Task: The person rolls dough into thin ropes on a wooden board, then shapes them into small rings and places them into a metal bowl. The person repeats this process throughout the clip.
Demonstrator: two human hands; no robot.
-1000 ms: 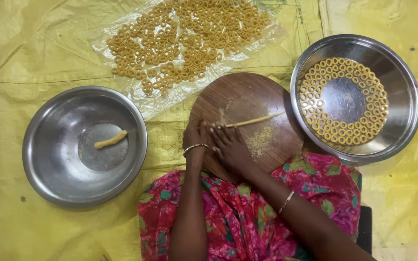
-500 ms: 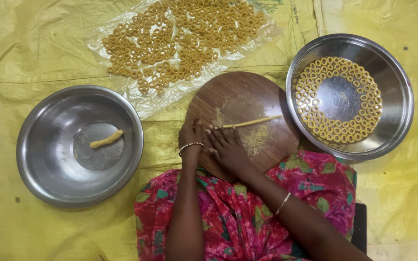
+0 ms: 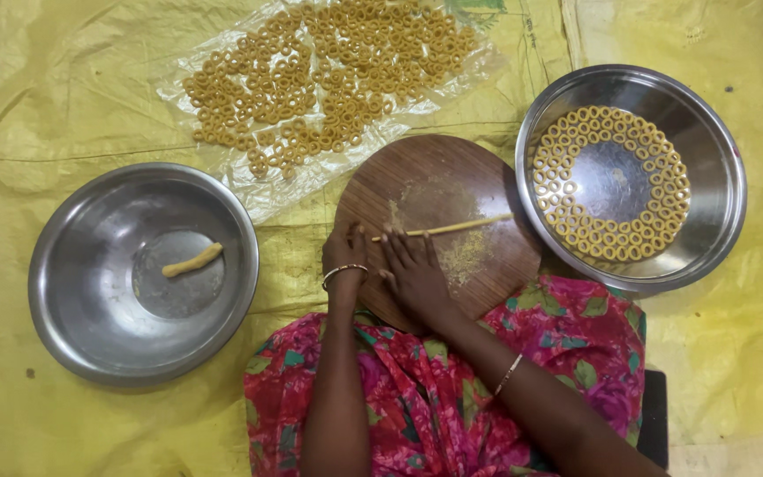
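The thin rope of dough (image 3: pixel 452 228) lies across the middle of my round wooden board (image 3: pixel 479 190), running from near my fingers out toward the board's right edge and tilted slightly upward at that far end. My right hand (image 3: pixel 412 274) lies flat on the board with the fingers spread and their tips touching the near end of the rope, gripping nothing. My left hand (image 3: pixel 344 254) sits just beside it at the board's left edge, fingers bent down onto the wood close to the rope's end; it too closes around nothing that I can see. A dusting of pale flour marks the board under and below the rope. To my right, touching the board's rim, stands a steel bowl (image 3: pixel 717 221) with small dough rings (image 3: pixel 607 234) laid in neat circles round its bottom. To my left, well apart from the board, a second steel bowl (image 3: pixel 72 327) holds one short stub of dough (image 3: pixel 192 260). Beyond the board a clear plastic sheet (image 3: pixel 262 190) carries a loose heap of rings (image 3: pixel 328 75), all on yellow cloth (image 3: pixel 64 88).
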